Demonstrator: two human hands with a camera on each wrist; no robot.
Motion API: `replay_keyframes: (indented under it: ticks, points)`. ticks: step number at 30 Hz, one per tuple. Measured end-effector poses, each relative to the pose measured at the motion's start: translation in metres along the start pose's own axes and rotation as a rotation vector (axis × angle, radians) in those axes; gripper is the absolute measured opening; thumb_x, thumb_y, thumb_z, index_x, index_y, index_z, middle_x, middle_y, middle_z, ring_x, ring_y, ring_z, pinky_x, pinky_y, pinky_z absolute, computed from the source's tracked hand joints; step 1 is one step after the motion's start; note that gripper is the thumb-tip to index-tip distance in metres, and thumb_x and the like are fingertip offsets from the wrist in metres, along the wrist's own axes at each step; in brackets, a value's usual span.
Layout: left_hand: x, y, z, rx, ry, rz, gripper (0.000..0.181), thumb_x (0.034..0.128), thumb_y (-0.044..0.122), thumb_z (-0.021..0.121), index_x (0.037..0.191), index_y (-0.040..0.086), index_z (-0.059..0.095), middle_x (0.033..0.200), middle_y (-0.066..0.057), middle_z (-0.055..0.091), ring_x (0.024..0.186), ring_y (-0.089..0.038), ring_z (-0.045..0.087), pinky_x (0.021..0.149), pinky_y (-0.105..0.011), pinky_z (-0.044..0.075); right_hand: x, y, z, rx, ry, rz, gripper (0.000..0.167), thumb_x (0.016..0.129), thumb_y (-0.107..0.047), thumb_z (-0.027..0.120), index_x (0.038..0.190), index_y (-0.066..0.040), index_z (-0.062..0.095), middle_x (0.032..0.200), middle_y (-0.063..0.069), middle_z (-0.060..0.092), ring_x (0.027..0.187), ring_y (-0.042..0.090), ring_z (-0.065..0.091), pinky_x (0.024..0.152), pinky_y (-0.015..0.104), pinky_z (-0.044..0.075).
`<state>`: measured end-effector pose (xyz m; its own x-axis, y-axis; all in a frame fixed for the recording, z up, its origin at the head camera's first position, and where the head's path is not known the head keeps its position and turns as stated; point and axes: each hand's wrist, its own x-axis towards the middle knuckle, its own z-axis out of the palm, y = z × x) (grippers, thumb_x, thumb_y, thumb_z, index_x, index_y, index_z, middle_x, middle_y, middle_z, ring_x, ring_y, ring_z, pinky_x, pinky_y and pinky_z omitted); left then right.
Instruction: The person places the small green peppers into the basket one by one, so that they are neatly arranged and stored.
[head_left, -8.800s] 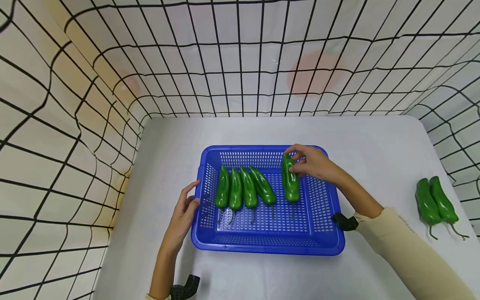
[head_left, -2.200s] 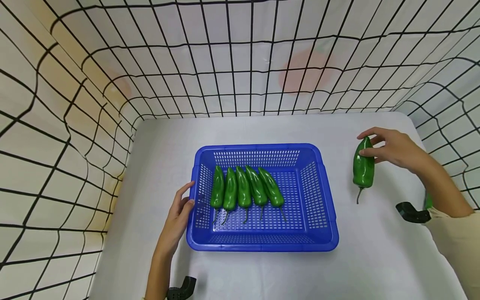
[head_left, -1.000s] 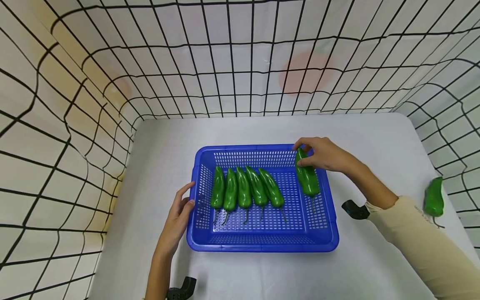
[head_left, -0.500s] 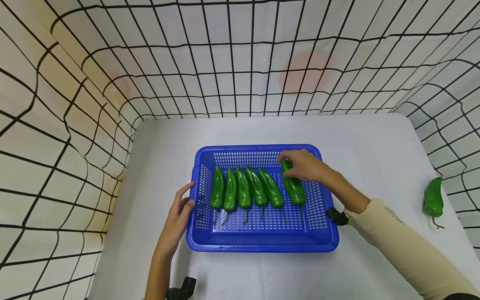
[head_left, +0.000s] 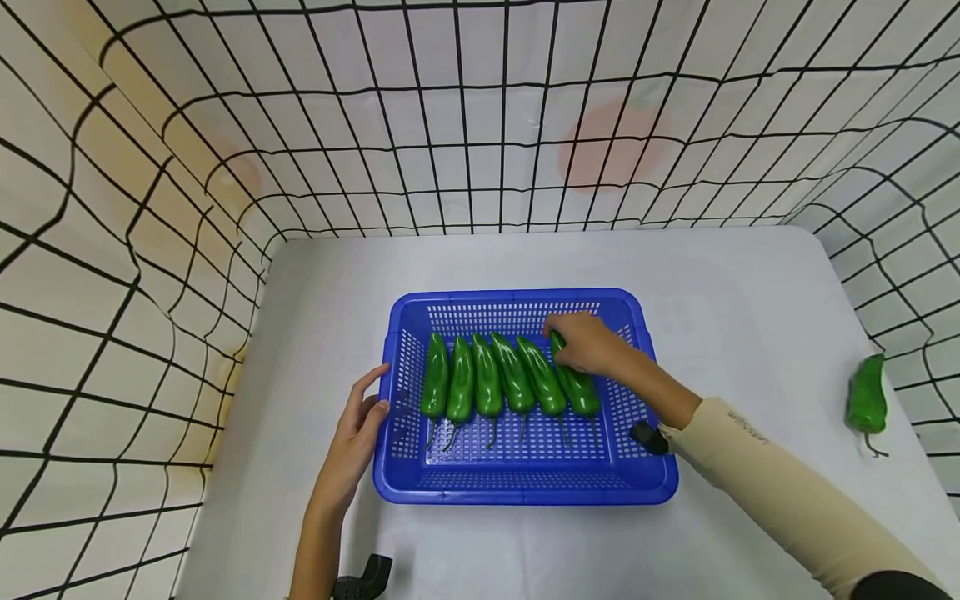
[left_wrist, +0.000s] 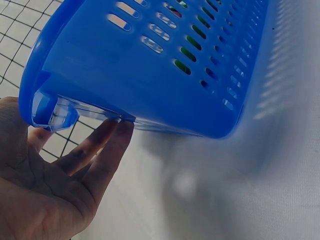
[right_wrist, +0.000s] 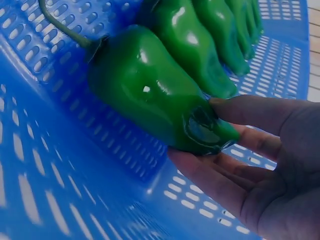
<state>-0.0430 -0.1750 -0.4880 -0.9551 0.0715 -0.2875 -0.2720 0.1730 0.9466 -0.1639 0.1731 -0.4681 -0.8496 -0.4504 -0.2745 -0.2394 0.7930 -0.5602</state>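
Note:
A blue plastic basket (head_left: 525, 497) stands on the white surface, with a row of long green peppers (head_left: 488, 375) lying side by side inside. My right hand (head_left: 588, 343) pinches the tip end of the rightmost pepper (head_left: 581, 393), thumb on one side and fingers on the other. In the right wrist view that pepper (right_wrist: 135, 85) lies close beside its neighbour, its stem pointing away from the hand. At the basket's left side my left hand (head_left: 360, 423) touches the wall with extended fingertips, seen below the rim in the left wrist view.
One more green pepper (head_left: 867, 396) lies far to the right on the white table (head_left: 750, 283). A black wire grid (head_left: 480, 146) rises behind and along both sides. Dark wrist devices (head_left: 363, 579) sit on both forearms.
My right hand has brought a pepper from the right side of the table into the basket, then lowered it leftward against the row. My left hand has stayed at the basket's side.

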Motion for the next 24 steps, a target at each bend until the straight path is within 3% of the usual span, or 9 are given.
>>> replay_keyframes:
  ticks: [4, 16, 24]
  points:
    - [0.000, 0.001, -0.001, 0.003, 0.000, -0.001, 0.048, 0.1064, 0.020, 0.042, 0.148, 0.043, 0.035, 0.137, -0.017, 0.051, 0.112, -0.039, 0.059, 0.085, -0.049, 0.056, 0.004, -0.001, 0.007, -0.023, 0.010, -0.003, 0.037, 0.076, 0.006, 0.069, 0.112, 0.005, 0.065, 0.105, 0.020, 0.068, 0.084, 0.029, 0.062, 0.064, 0.032, 0.054]
    - [0.000, 0.001, -0.001, 0.001, -0.001, 0.007, 0.048, 0.1063, 0.020, 0.043, 0.149, 0.040, 0.035, 0.136, -0.019, 0.051, 0.109, -0.041, 0.060, 0.082, -0.048, 0.058, 0.009, -0.003, 0.012, 0.051, -0.046, 0.053, 0.038, 0.078, 0.002, 0.069, 0.116, 0.005, 0.064, 0.111, 0.023, 0.065, 0.074, 0.023, 0.059, 0.060, 0.029, 0.053]
    - [-0.001, 0.001, -0.001, -0.011, -0.004, 0.008, 0.048, 0.1063, 0.019, 0.042, 0.150, 0.038, 0.035, 0.136, -0.020, 0.051, 0.108, -0.042, 0.061, 0.079, -0.046, 0.059, 0.005, -0.003, 0.008, 0.040, -0.045, 0.023, 0.033, 0.088, -0.006, 0.063, 0.121, 0.002, 0.063, 0.111, 0.020, 0.067, 0.069, 0.019, 0.056, 0.062, 0.031, 0.049]
